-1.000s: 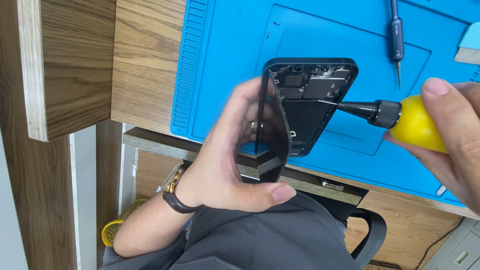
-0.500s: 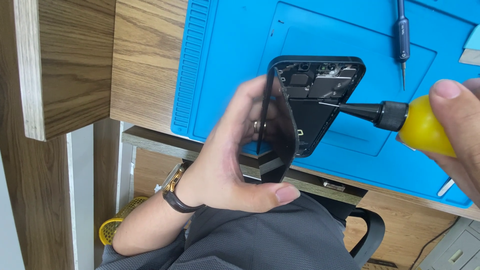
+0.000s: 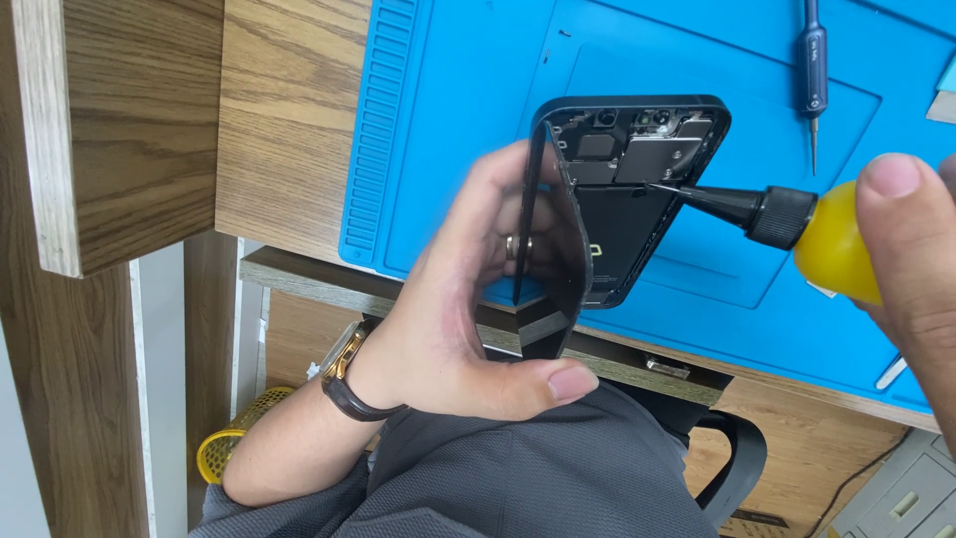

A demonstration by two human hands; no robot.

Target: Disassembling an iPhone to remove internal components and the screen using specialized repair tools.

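Two hands are at work: the left hand point(image 3: 453, 299) is closed around one lifted black screen panel point(image 3: 550, 234), thumb under its lower edge, holding it on edge beside the opened phone; the right hand point(image 3: 911, 249) grips one yellow-handled screwdriver point(image 3: 787, 221), whose black tip touches the parts inside. One opened phone body point(image 3: 637, 189) lies flat on one blue ribbed mat point(image 3: 448, 130) covering the wooden surface point(image 3: 289, 110). One slim dark screwdriver point(image 3: 814, 75) rests on the mat, well apart beyond the phone. The raised panel and left fingers hide the phone's near-left edge. One wristwatch point(image 3: 344, 374) circles the left wrist; one yellow mesh basket point(image 3: 224, 448) sits below on the floor.
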